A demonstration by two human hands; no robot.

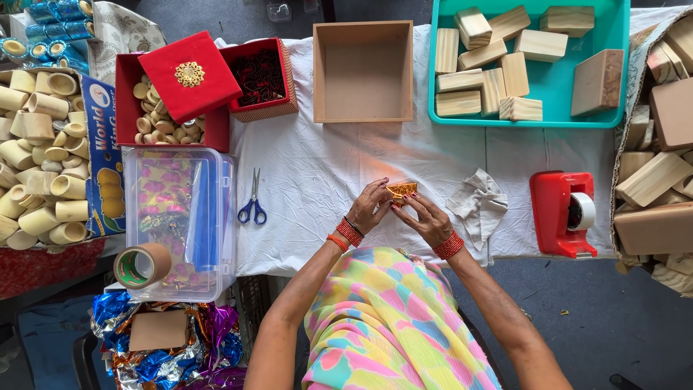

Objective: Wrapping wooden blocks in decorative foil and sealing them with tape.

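Pinching a small gold, foil-wrapped block [401,191] between them, the left hand [369,208] and the right hand [429,219] meet over the white cloth-covered table [325,173], just in front of the person's body. Both hands are closed on the block: the left grips its left end, the right its right end and near edge, so the block's long axis runs roughly left to right between the fingertips, slightly above both palms. Neither hand is clearly nearer; they share it.

To the left lie blue-handled scissors [253,202], then a clear plastic box of patterned foil sheets [177,217] with a brown tape roll [141,266] at its near corner. A blue-and-yellow printed carton [105,159] stands beside it. Farther back sit a red box with a gold-ornamented lid [189,76], an empty square wooden box [363,71] and a teal tray of bare wooden blocks [527,65]. A red tape dispenser [563,213] sits to the right, past a crumpled white cloth [478,206].
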